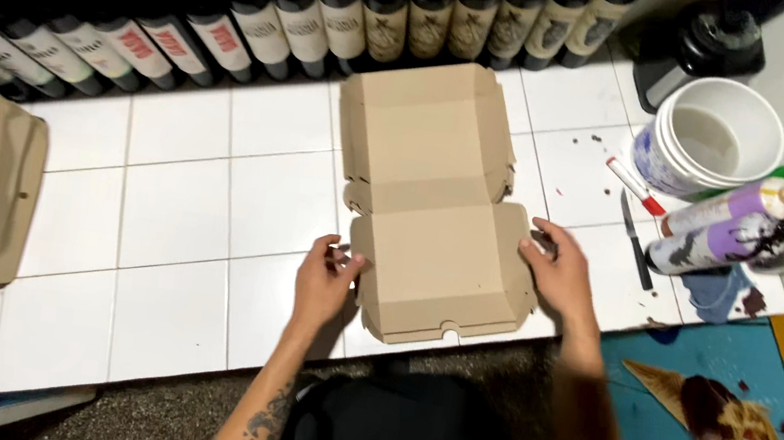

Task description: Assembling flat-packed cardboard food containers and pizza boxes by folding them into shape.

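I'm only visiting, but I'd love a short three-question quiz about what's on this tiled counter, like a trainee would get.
1. True or false: the flat cardboard box is touched by both the left hand and the right hand.
2. What stands in a row along the back of the tiled counter?
3. The white bucket is: A) at the person's right, B) at the person's left, C) on the box.

Key: 1 true; 2 dark bottles; 3 A.
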